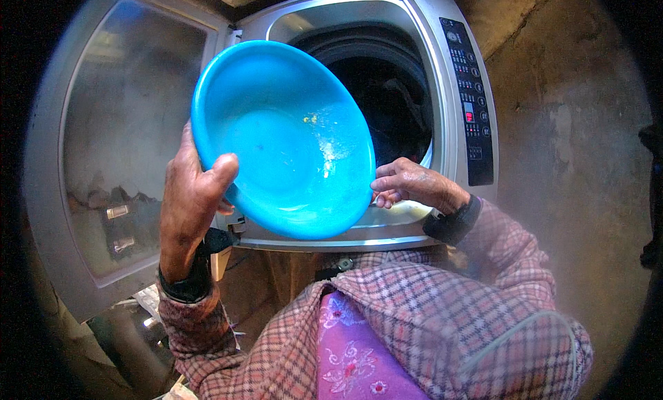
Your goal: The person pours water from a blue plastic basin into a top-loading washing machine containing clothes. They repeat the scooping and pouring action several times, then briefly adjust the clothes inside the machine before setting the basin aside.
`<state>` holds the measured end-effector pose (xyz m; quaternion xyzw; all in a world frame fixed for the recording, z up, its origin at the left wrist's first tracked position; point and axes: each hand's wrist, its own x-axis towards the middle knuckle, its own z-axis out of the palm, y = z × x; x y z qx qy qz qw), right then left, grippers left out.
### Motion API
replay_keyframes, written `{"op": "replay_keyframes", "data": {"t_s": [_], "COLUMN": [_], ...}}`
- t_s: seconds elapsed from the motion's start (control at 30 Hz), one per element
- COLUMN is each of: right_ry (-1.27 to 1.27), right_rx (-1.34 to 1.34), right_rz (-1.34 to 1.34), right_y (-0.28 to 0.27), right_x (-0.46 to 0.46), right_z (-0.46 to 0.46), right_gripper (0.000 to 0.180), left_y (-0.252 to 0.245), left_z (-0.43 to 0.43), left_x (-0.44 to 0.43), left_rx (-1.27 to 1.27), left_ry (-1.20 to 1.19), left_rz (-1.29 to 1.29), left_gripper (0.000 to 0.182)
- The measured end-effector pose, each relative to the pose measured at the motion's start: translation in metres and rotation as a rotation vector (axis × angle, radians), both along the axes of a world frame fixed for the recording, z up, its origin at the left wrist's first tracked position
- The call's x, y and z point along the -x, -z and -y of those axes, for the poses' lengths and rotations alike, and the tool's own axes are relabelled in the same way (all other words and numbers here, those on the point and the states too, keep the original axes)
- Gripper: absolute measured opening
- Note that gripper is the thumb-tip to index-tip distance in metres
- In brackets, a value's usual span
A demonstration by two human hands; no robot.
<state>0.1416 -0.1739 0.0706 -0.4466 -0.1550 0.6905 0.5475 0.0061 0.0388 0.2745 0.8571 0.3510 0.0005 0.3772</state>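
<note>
A blue plastic basin (269, 146) is tilted towards me above the front of a top-loading washing machine (331, 241). Its inside is wet, with a small yellow spot on the wall. My left hand (194, 193) grips the basin's left rim, thumb over the inside edge and fingers mostly hidden beneath. At the right rim, the curled fingers of my right hand (409, 185) hold the edge; some fingertips are hidden. Behind the basin, the machine's dark drum (383, 89) shows in part, with what looks like dark cloth inside.
The machine's lid (134, 141) stands swung out on the left. A control panel (469, 100) with lit red lights runs along the right side. Beyond it rises a stained wall (564, 156). Below the lid at lower left lie some items too blurred to name.
</note>
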Motion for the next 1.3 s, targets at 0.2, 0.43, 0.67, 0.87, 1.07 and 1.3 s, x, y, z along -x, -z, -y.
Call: {"op": "replay_keyframes", "data": {"t_s": [0.2, 0.43, 0.67, 0.87, 1.07, 1.3], "right_ry": [-0.032, 0.134, 0.075, -0.134, -0.206, -0.246], "right_rx": [0.006, -0.139, -0.115, -0.255, -0.391, -0.075], "right_rz": [0.167, 0.154, 0.304, 0.318, 1.097, 0.45], "right_y": [-0.023, -0.08, -0.091, -0.081, -0.074, -0.061], "right_x": [-0.006, -0.033, -0.025, -0.019, -0.006, -0.028], "right_z": [0.005, 0.014, -0.013, -0.075, -0.101, -0.109], "right_gripper": [0.029, 0.034, 0.033, 0.035, 0.021, 0.018], "left_y": [0.024, 0.094, 0.089, 0.083, 0.097, 0.102], "left_z": [-0.016, -0.013, -0.001, -0.016, -0.012, 0.002], "left_x": [0.038, 0.128, 0.201, 0.235, 0.27, 0.276], "left_rx": [0.163, 0.502, -0.561, 0.373, 0.513, 0.428], "left_ry": [-0.164, -0.569, 0.036, -0.492, -0.675, -0.518], "left_rz": [0.119, 0.484, 0.481, 0.503, 0.47, 0.519], "left_gripper": [0.068, 0.044, 0.023, 0.056, 0.071, 0.055]}}
